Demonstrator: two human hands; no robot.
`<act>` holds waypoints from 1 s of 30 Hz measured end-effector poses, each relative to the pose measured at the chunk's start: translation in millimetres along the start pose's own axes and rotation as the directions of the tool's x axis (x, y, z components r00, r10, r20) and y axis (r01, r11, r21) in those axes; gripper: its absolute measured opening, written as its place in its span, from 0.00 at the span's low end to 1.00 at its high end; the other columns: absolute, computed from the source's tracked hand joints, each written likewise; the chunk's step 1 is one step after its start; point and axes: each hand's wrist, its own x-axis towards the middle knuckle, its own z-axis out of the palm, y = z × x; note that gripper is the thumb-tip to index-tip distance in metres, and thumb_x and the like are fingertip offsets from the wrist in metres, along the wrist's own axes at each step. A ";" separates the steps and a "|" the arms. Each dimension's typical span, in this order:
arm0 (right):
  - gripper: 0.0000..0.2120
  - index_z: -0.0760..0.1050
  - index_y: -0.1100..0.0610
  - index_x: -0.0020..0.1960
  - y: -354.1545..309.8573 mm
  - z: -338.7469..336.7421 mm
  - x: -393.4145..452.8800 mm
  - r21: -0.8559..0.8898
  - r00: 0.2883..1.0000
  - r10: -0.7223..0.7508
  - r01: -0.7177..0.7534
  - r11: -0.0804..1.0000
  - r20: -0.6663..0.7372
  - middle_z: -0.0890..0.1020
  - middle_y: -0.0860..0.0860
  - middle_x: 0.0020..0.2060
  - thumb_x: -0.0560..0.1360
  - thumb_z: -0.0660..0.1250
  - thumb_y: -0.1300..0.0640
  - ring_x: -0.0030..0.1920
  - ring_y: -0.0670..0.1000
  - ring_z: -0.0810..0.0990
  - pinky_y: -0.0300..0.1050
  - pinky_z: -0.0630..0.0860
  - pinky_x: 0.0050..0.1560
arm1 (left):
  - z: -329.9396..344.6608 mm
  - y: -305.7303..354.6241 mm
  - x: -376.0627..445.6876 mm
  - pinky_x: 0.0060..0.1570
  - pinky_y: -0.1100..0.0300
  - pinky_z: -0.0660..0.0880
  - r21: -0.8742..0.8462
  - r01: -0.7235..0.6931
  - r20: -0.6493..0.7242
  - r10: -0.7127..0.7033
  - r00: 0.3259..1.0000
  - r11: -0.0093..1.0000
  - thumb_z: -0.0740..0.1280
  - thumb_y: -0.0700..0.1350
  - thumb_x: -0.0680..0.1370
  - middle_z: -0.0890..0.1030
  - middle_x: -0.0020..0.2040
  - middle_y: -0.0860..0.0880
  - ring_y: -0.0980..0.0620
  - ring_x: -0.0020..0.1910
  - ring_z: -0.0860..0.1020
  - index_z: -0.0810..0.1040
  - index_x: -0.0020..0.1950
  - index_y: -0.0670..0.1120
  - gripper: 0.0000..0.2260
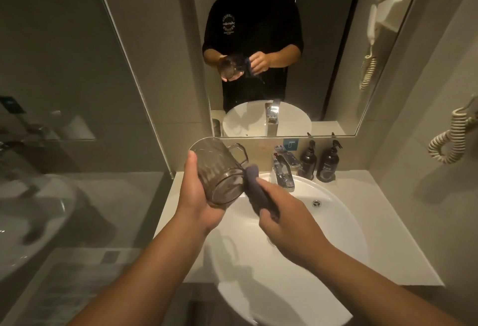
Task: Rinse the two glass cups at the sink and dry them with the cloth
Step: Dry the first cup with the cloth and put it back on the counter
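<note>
the left hand (199,196) grips the glass cup (219,170) above the sink (336,211), tilted, mouth away, base toward the person. the right hand (287,224) clutches the cloth (258,188), touching the cup's right side just under the handle.

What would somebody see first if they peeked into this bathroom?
First, the glass cup with a handle, gripped by the left hand and tilted above the white sink. Next, the dark cloth in the right hand, touching the cup's side. Above the faucet, the mirror reflects the person.
</note>
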 end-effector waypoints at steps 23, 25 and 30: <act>0.24 0.69 0.61 0.70 -8.4 35.3 8.3 -0.548 0.805 -0.584 0.538 0.641 0.106 0.68 0.59 0.72 0.74 0.62 0.68 0.73 0.60 0.65 0.55 0.59 0.73 | -9.9 0.8 9.4 0.37 0.53 0.83 0.076 0.193 0.012 -0.195 0.981 0.978 0.69 0.71 0.70 0.85 0.44 0.40 0.43 0.42 0.86 0.80 0.60 0.39 0.37; 0.20 0.71 0.60 0.69 -0.6 38.4 6.1 -0.530 0.794 -0.596 0.560 0.637 0.122 0.71 0.57 0.70 0.78 0.54 0.65 0.71 0.58 0.68 0.54 0.62 0.73 | -10.3 3.2 8.2 0.33 0.53 0.82 0.067 0.237 0.033 -0.240 0.970 0.969 0.68 0.72 0.70 0.84 0.41 0.40 0.43 0.37 0.85 0.77 0.61 0.39 0.38; 0.20 0.76 0.60 0.64 24.6 38.3 4.8 -0.531 0.797 -0.585 0.565 0.631 0.153 0.78 0.57 0.63 0.72 0.66 0.67 0.62 0.59 0.77 0.50 0.66 0.68 | -13.5 13.2 11.9 0.54 0.43 0.81 0.037 0.110 0.019 -0.111 0.994 0.993 0.65 0.69 0.74 0.81 0.63 0.36 0.37 0.58 0.83 0.75 0.71 0.41 0.37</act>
